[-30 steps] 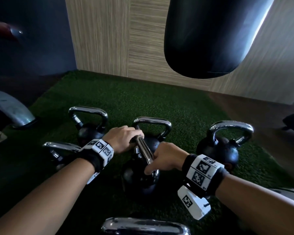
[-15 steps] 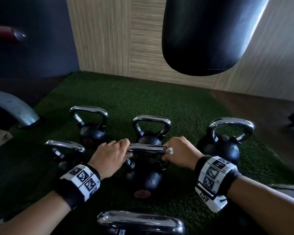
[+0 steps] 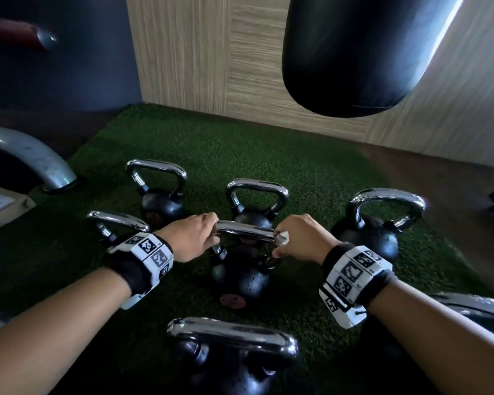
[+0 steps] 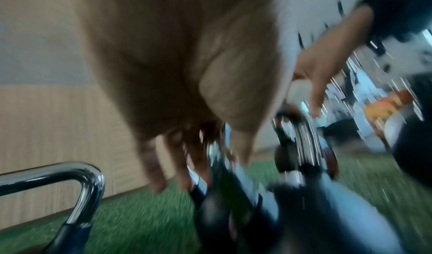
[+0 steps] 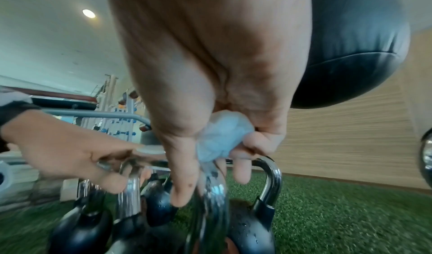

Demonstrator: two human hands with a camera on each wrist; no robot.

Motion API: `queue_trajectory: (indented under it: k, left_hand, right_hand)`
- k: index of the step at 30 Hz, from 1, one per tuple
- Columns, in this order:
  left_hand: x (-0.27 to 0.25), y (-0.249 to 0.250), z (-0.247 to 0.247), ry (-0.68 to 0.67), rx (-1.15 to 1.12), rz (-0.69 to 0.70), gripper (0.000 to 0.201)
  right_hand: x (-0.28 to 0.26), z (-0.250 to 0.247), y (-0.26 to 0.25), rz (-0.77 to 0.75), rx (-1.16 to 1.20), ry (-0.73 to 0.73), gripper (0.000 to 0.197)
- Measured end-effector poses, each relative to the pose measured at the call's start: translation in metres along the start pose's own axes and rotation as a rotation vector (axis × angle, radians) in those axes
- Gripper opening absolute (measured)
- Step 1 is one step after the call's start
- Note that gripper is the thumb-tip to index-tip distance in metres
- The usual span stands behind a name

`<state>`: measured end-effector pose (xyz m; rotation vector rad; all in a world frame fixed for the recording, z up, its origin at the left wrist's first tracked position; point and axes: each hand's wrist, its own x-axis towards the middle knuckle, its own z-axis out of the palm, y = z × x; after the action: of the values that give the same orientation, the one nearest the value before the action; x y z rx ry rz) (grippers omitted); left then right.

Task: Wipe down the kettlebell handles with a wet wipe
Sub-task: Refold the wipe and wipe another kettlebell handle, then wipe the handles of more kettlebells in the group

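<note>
A black kettlebell (image 3: 241,276) with a chrome handle (image 3: 244,231) stands on the green turf in the middle of the head view. My left hand (image 3: 191,238) grips the handle's left end. My right hand (image 3: 300,238) holds a crumpled wet wipe (image 3: 282,238) against the handle's right end. In the right wrist view the pale blue wet wipe (image 5: 222,139) is bunched in my palm, fingers curled round it and the chrome bar (image 5: 215,193). The left wrist view is blurred; my left hand's fingers (image 4: 177,165) wrap the handle there.
Several other chrome-handled kettlebells stand around: back left (image 3: 159,192), behind centre (image 3: 255,201), right (image 3: 380,223), far left (image 3: 114,223) and nearest (image 3: 231,346). A black punching bag (image 3: 360,52) hangs above right. A curved metal frame (image 3: 29,158) is at left. Wood wall behind.
The kettlebell's handle has turned from pointing towards me to lying crosswise. My hands now sit at its two ends, the right with the wipe at the right end.
</note>
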<state>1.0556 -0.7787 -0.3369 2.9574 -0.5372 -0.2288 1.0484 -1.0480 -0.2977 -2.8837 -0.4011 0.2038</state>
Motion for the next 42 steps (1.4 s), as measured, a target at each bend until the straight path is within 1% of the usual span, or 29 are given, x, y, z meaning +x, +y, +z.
queue_trajectory:
  k: [1,2,3,4,5,6,8,11,13,15,17,21,23,25,27,29,31,34,36,39,42]
  left_hand:
    - [-0.003,0.0,-0.004,-0.053,-0.02,-0.039,0.036]
    - [-0.008,0.0,-0.007,-0.084,-0.046,-0.079,0.049]
    - [-0.015,-0.003,-0.008,-0.091,-0.086,-0.115,0.062]
    - [-0.023,-0.005,-0.008,-0.077,-0.142,-0.142,0.07]
    - [-0.03,-0.008,-0.006,-0.047,-0.208,-0.162,0.072]
    - [-0.038,-0.01,-0.004,-0.018,-0.262,-0.171,0.069]
    - [-0.056,-0.011,0.002,-0.018,-0.33,-0.141,0.055]
    - [-0.081,-0.014,0.017,-0.086,-0.469,-0.067,0.04]
    - [-0.097,-0.021,0.03,-0.133,-0.565,-0.053,0.036]
    - [-0.112,-0.028,0.046,-0.18,-0.625,-0.062,0.038]
    - [-0.125,-0.031,0.062,-0.23,-0.632,-0.085,0.043]
    - [-0.142,-0.02,0.08,-0.356,-0.657,-0.126,0.046]
    - [-0.151,-0.012,0.085,-0.409,-0.691,-0.11,0.05]
    - [-0.157,-0.008,0.092,-0.442,-0.676,-0.083,0.061]
    - [-0.16,-0.005,0.097,-0.471,-0.638,-0.055,0.082]
    - [-0.157,0.002,0.1,-0.48,-0.633,-0.056,0.106]
    - [-0.156,0.012,0.1,-0.471,-0.65,-0.089,0.116]
    - [-0.153,0.02,0.103,-0.376,-0.669,-0.149,0.121]
    - [-0.153,0.021,0.111,-0.326,-0.663,-0.15,0.121]
    - [-0.157,0.023,0.114,-0.284,-0.696,-0.133,0.113]
    - [-0.161,0.029,0.111,-0.256,-0.701,-0.109,0.098]
  right_hand:
    - [-0.003,-0.004,-0.002,0.011,-0.009,0.017,0.047]
    - [-0.008,-0.007,-0.006,0.023,-0.004,0.039,0.053]
    - [-0.013,-0.012,-0.011,0.043,0.018,0.061,0.057]
    - [-0.02,-0.018,-0.015,0.059,0.047,0.084,0.058]
    - [-0.027,-0.023,-0.019,0.082,0.078,0.091,0.057]
    - [-0.036,-0.029,-0.026,0.113,0.109,0.08,0.054]
    - [-0.052,-0.036,-0.039,0.192,0.173,0.044,0.047]
    - [-0.075,-0.036,-0.057,0.278,0.377,-0.034,0.039]
    - [-0.09,-0.035,-0.068,0.304,0.44,-0.083,0.036]
    - [-0.106,-0.034,-0.082,0.308,0.481,-0.115,0.036]
    - [-0.121,-0.034,-0.095,0.316,0.517,-0.12,0.037]
    - [-0.145,-0.028,-0.112,0.396,0.635,-0.058,0.033]
    - [-0.156,-0.022,-0.116,0.422,0.652,-0.08,0.03]
    - [-0.162,-0.016,-0.117,0.4,0.615,-0.076,0.026]
    - [-0.163,-0.01,-0.116,0.346,0.515,0.008,0.026]
    - [-0.162,-0.006,-0.112,0.28,0.384,0.095,0.028]
    - [-0.165,-0.006,-0.107,0.219,0.303,0.135,0.031]
    - [-0.173,-0.005,-0.098,0.116,0.27,0.118,0.037]
    - [-0.175,-0.001,-0.092,0.066,0.273,0.147,0.039]
    - [-0.174,0.013,-0.09,0.027,0.353,0.311,0.04]
    - [-0.175,0.031,-0.094,-0.053,0.394,0.445,0.038]
